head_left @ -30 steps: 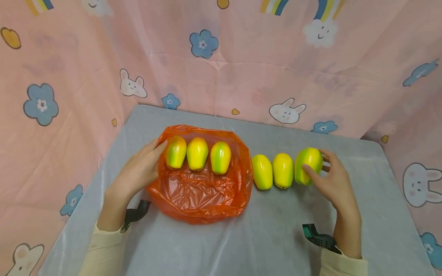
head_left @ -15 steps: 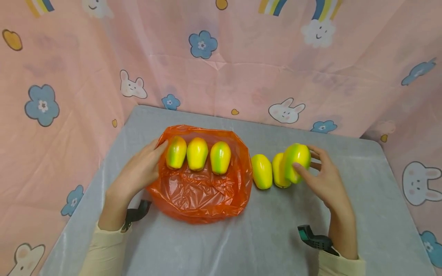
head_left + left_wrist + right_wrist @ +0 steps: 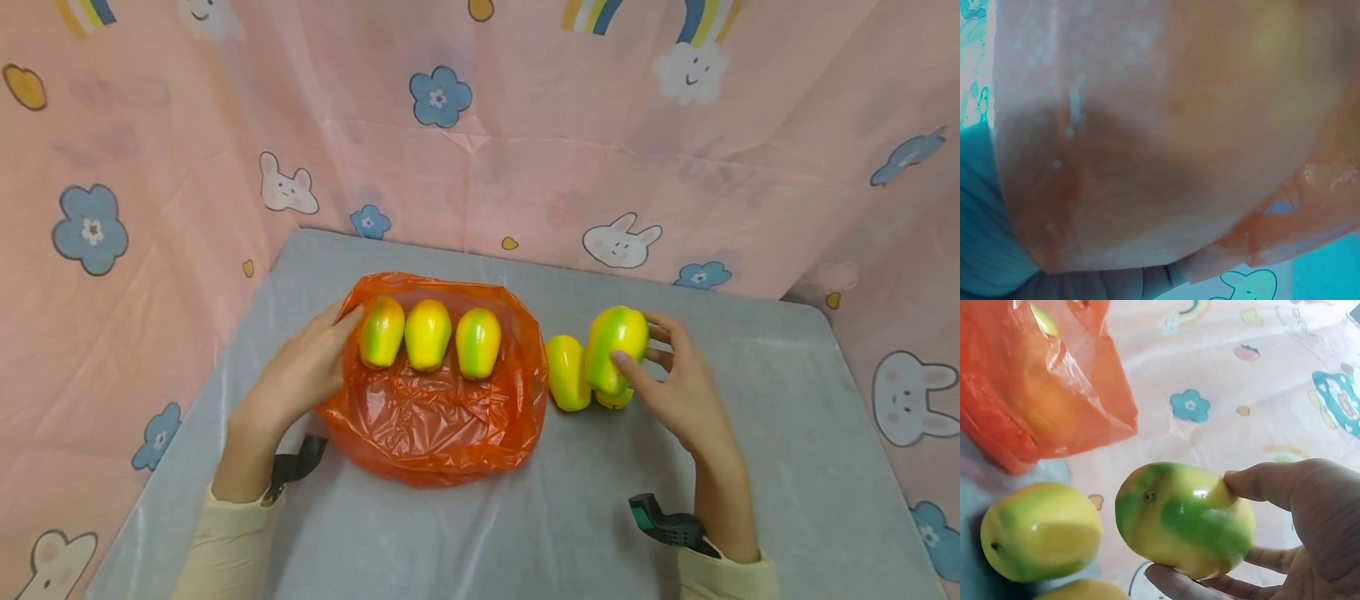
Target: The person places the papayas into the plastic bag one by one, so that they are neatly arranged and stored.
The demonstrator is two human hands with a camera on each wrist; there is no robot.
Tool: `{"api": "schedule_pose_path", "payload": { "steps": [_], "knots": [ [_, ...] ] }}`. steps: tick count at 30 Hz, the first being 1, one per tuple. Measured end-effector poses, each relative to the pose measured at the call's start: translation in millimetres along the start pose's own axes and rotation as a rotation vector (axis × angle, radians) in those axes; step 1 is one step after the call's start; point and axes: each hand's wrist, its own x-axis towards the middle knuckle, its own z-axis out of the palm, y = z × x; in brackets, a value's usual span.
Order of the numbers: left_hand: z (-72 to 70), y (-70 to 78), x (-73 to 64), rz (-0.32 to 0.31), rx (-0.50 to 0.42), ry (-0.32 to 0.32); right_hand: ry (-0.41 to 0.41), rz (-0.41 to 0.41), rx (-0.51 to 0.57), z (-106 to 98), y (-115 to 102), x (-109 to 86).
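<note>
Transport of one yellow-green fruit seems to be the step in hand. The right hand holds it above the table, with thumb on one side and fingers round the other, so the grip is as wide as the fruit. This held fruit is outside the orange bag, to its right, and in the head view it covers most of one lying fruit.

The next move, as a judgement, calls for enough height to pass over the fruits on the table, and for a steady bag mouth if the way leads to the bag. The left hand is at the left rim of the bag, whose mouth is spread wide. Whether its fingers pinch the film or only support it, one cannot tell, because the film partly hides them.

Inside the bag, three similar fruits are in a row toward the far side; the nearer part shows wrinkled film. Another table fruit is just beside the right wall of the bag.
</note>
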Motion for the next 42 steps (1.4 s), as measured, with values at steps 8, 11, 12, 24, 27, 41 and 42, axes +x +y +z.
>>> {"api": "schedule_pose_path", "payload": {
  "steps": [8,11,12,24,27,41,42],
  "knots": [
    [-1.4,-0.9,0.4,0.016,-0.005,0.01,-0.026,-0.034,0.054,16,-12,-0.7],
    [-2.0,-0.5,-0.4,0.016,-0.001,0.004,-0.021,-0.032,0.058,22,-15,-2.2],
    [-2.0,-0.4,-0.3,0.014,0.0,0.002,-0.017,-0.034,0.058,24,-16,-2.7],
    [-0.8,-2.7,-1.3,0.007,0.011,0.002,-0.042,-0.036,0.077,39,-35,-7.1],
    [-1.3,-2.5,-0.9,0.003,0.015,-0.002,-0.045,-0.036,0.077,43,-39,-7.9],
    [-0.7,-1.2,-1.0,-0.004,-0.002,-0.008,-0.073,-0.05,0.122,53,-54,-7.8],
    [-0.9,-1.4,-1.3,-0.006,0.0,-0.01,-0.076,-0.053,0.127,54,-55,-7.7]
  ]
}}
